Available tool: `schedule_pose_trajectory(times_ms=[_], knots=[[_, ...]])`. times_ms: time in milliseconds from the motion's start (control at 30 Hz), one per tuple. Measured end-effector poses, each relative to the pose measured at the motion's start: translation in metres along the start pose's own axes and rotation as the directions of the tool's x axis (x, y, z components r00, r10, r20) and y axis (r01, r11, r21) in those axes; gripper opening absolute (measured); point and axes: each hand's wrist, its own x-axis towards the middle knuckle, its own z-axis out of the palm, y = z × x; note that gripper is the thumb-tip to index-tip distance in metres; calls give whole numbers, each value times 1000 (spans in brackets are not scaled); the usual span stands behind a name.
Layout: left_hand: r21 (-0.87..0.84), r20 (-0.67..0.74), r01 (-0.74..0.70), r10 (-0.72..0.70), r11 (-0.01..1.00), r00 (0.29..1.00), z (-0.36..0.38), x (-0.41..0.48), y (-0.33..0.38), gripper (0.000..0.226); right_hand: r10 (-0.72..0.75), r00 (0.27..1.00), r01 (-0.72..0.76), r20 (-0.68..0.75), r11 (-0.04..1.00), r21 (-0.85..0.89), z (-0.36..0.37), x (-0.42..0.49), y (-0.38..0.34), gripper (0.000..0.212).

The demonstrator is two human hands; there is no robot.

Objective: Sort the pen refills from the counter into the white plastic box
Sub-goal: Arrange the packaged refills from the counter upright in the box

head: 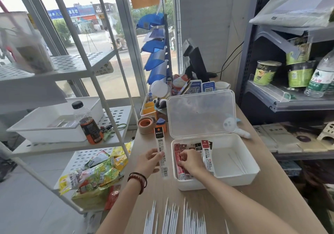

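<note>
the left hand point(150, 161) pinches a black-topped refill pack point(160, 150) between thumb and curled fingers, holding it nearly upright just left of the white plastic box point(235, 176). the right hand point(191, 163) reaches inside the box, its fingers curled down around the red refill packs point(180, 170) packed along the left wall. the box sits on the wooden counter point(262, 206) with its clear lid point(200, 112) tipped back, a tape roll point(145, 124) lies beyond the left hand, and rows of loose white refills point(173, 217) lie near the counter's front edge.
</note>
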Motion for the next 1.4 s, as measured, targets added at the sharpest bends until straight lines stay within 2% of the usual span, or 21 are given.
schedule_pose_trajectory(times_ms=[133, 200, 267, 333, 467, 567, 633, 767, 867, 967, 1067, 1200, 1300, 1400], knots=[[1, 10, 16, -16, 1000, 1000, 1, -1, 0, 11, -23, 1000, 24, 12, 997, -71, -6, -2, -2, 38], [-3, 19, 11, -11, 1000, 1000, 5, -1, 0, 3, -46, 998, 48, -35, 997, 62, -17, -4, -8, 32], [-9, 20, -3, 3, 1000, 1000, 9, 1, 0, 4, -80, 995, 96, -67, 958, 272, -34, -10, -19, 25], [-25, 24, -8, 8, 1000, 1000, 14, 5, -1, 10, -130, 991, 129, -27, 898, 421, -50, -18, -25, 20], [-30, 43, -6, 7, 1000, 999, 38, 15, -4, 20, -157, 986, 107, 60, 862, 495, -71, -28, -21, 19], [59, 65, -75, 71, 995, 995, 60, 19, -4, 20, -109, 994, 76, 34, 856, 512, -83, -30, -8, 15], [184, 74, -163, 151, 969, 986, 71, 21, -3, 21, -87, 995, 55, 39, 857, 512, -92, -30, 1, 14], [358, 154, -246, 203, 901, 967, 82, 30, 0, 21, -87, 989, 16, 119, 867, 499, -106, -29, 20, 22], [526, 224, -324, 240, 786, 945, 87, 40, -1, 16, -44, 993, -14, 114, 887, 461, -109, -26, 28, 28], [729, 250, -373, 285, 574, 925, 87, 38, 3, 16, 33, 999, -45, 37, 919, 393, -109, -21, 37, 27], [835, 262, -384, 329, 395, 907, 82, 35, 4, 18, 104, 994, -111, 42, 948, 299, -105, -17, 47, 30], [870, 244, -375, 381, 321, 892, 73, 33, -5, 18, 185, 983, -175, -19, 954, 242, -95, -16, 54, 31], [880, 241, -372, 398, 295, 885, 66, 31, -8, 21, 172, 982, -159, -84, 977, 143, -88, -14, 59, 41], [897, 213, -352, 436, 269, 875, 60, 29, -5, 25, 135, 987, -132, -89, 990, 40, -87, -16, 58, 44]])
